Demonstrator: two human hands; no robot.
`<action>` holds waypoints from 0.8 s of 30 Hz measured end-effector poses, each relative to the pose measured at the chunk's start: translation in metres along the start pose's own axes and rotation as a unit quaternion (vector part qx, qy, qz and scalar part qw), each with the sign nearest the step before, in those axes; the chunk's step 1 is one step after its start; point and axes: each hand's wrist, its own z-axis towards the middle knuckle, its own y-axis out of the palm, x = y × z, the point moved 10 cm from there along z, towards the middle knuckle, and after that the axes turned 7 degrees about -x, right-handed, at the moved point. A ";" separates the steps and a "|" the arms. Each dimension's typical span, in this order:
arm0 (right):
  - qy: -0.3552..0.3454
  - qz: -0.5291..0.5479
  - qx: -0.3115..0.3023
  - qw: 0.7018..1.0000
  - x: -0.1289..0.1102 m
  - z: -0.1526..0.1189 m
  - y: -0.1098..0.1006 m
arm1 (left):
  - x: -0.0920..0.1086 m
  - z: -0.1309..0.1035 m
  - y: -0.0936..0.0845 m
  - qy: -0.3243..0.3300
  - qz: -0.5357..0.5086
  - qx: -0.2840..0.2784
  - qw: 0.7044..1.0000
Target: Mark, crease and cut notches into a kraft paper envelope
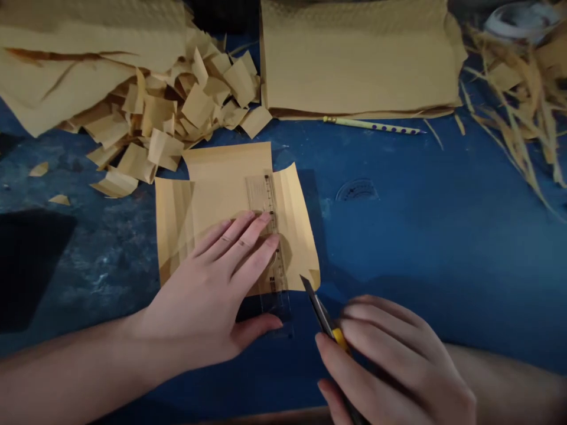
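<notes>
A sheet of tan paper (221,165), with corners cut away at its top and creases down both sides, lies on the blue table. Across its right part runs a clear plastic ruler (257,189), close to upright in the view. My left hand (221,265) rests flat on the ruler and paper, fingers stretched out and thumb spread near the ruler's lower end. In my right hand (390,360) is a utility knife (325,319) with a yellow part, its blade out. The blade tip is over or by the paper's lower right corner; contact cannot be made out.
Many cut paper squares (162,115) heap at the upper left beside a large tan sheet (88,29). A paper stack (358,65) lies at the back, a pencil (372,126) before it. A protractor (358,190) is right of the sheet; paper strips (527,112) and a tape roll (522,22) beyond.
</notes>
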 end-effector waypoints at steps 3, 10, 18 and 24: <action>0.073 -0.001 0.026 0.997 0.004 -0.002 -0.001 | -0.003 0.001 0.002 -0.009 -0.018 -0.010 1.000; 0.095 0.016 0.001 0.995 0.002 -0.003 0.000 | -0.006 0.000 0.008 -0.020 -0.024 -0.026 0.999; 0.055 0.006 -0.022 0.998 0.001 0.005 0.005 | -0.006 0.001 0.008 -0.015 -0.026 -0.035 0.999; 0.079 0.017 -0.010 0.997 0.005 0.000 0.002 | -0.008 0.001 0.008 -0.020 -0.023 -0.038 0.999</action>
